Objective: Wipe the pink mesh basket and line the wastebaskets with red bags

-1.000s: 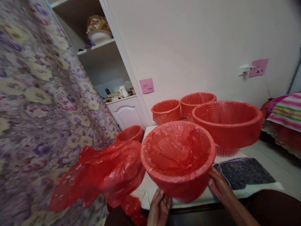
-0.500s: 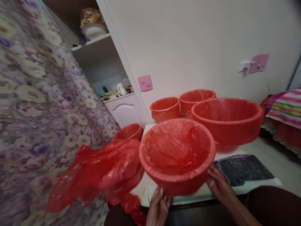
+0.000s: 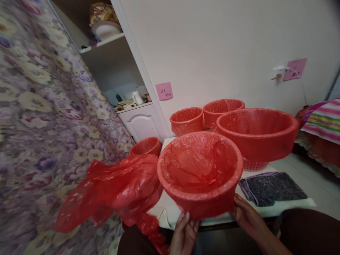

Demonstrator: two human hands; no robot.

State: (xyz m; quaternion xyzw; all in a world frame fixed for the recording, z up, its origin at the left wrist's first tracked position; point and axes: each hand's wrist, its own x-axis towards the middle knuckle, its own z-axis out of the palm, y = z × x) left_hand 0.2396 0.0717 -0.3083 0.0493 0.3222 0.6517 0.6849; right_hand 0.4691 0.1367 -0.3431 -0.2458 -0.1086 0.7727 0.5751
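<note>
A round red plastic basket (image 3: 200,198) is tilted toward me at the front of the table, lined with a thin red plastic bag that is folded over its rim. My left hand (image 3: 185,228) grips its lower front edge, thumb on the outside and fingers underneath. At its lower right side, my right hand (image 3: 245,212) holds on with the fingertips; part of those fingers is behind the basket. Loose red plastic bags (image 3: 114,193) lie crumpled to the left of the basket and hang toward my lap.
More red baskets stand behind: a large lined one (image 3: 257,145), two smaller ones (image 3: 186,124) by the wall, and one (image 3: 146,146) at the left. A dark grey cloth (image 3: 273,187) lies on the table's right. A floral curtain (image 3: 39,124) hangs on the left.
My left hand has slid slightly right along the basket's lower edge. The basket and right hand have hardly moved; the view has shifted a little.
</note>
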